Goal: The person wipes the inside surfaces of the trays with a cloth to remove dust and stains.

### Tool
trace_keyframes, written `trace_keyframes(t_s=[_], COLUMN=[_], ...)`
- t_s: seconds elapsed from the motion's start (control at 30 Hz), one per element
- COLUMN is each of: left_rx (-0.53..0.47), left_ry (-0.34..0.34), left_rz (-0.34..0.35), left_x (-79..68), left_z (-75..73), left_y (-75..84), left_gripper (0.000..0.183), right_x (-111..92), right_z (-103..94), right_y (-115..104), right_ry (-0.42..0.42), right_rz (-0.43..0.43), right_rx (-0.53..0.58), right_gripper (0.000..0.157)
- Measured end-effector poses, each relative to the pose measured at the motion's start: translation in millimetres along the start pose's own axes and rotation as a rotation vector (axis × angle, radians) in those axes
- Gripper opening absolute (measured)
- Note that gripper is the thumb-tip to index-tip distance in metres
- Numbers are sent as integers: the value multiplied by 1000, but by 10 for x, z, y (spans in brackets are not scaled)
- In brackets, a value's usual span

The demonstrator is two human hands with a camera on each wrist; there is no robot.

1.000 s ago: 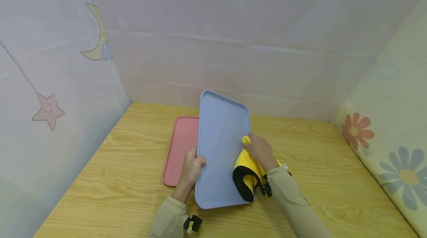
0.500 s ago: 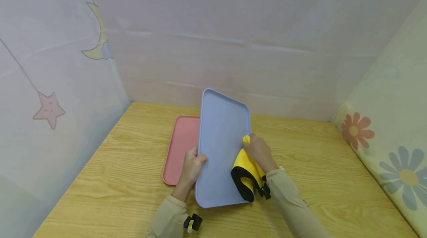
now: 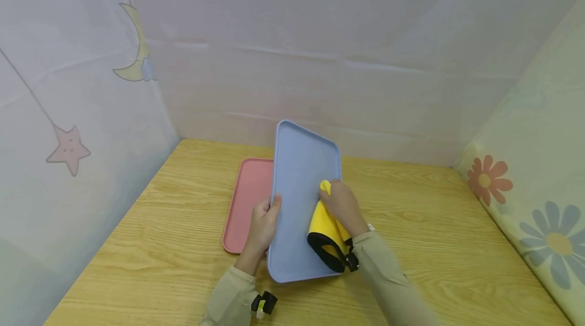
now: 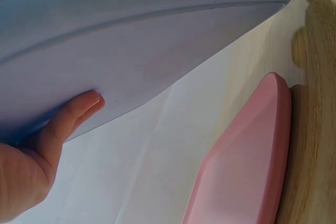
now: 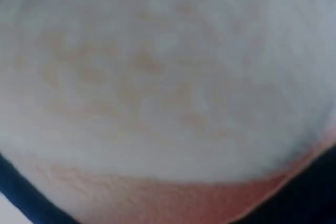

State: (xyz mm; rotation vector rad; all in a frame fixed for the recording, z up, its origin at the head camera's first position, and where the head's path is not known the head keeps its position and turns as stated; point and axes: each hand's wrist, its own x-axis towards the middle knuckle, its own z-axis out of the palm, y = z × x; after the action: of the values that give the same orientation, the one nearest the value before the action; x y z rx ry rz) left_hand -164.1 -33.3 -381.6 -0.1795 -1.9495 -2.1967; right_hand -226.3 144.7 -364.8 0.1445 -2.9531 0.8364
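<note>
A blue rectangular tray (image 3: 297,199) is held up on a tilt over the table, its inner face toward the head camera. My left hand (image 3: 263,224) grips its left edge, thumb on the front rim; in the left wrist view, fingers (image 4: 79,108) lie against the tray's underside. My right hand (image 3: 342,205) grips a yellow cloth (image 3: 322,222) with black edging against the right part of the tray's face. The cloth hangs in a fold toward the tray's lower right corner. A blurred pale surface fills most of the right wrist view, so the right fingers are hidden there.
A pink tray (image 3: 247,199) lies flat on the wooden table (image 3: 160,229), partly behind the blue tray and left hand. A fabric wall (image 3: 311,62) closes off the back, with printed side walls at left and right.
My right hand has moved left across the blue tray with the yellow cloth. The left thumb has shifted up along the tray's edge, and the tray has stayed nearly in place.
</note>
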Motion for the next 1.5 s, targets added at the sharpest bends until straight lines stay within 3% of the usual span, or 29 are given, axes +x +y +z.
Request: trace_keyframes(t_s=[0.17,0.33,0.53,0.77,1.07,1.27,1.5], left_rx=[3,35,44,68,-2,-11,-7], left_ry=[-7,26,9,30,-7,4,9], left_rz=[-3,-20,-27,-61,-73,-54,-27], left_x=[0,-4,-12,-3,-6,-9,-22], left_z=[-10,-13,-53,-44,-48,-38,0], left_y=[7,10,-21,-21,-59,-53,-47], left_gripper=[42,44,54,51,58,53,50], right_x=[-51,-111,-165,-243,-354,-372,-352], right_z=[22,42,94,119,123,108,76], right_y=[-203,-427,-595,-763,-927,-936,-886], right_ry=[1,15,58,64,49,60,19], right_rz=[-4,-62,-153,-241,-415,-432,-391], right_rx=[8,14,5,-11,-42,-40,-20], right_gripper=[23,22,18,19,16,15,18])
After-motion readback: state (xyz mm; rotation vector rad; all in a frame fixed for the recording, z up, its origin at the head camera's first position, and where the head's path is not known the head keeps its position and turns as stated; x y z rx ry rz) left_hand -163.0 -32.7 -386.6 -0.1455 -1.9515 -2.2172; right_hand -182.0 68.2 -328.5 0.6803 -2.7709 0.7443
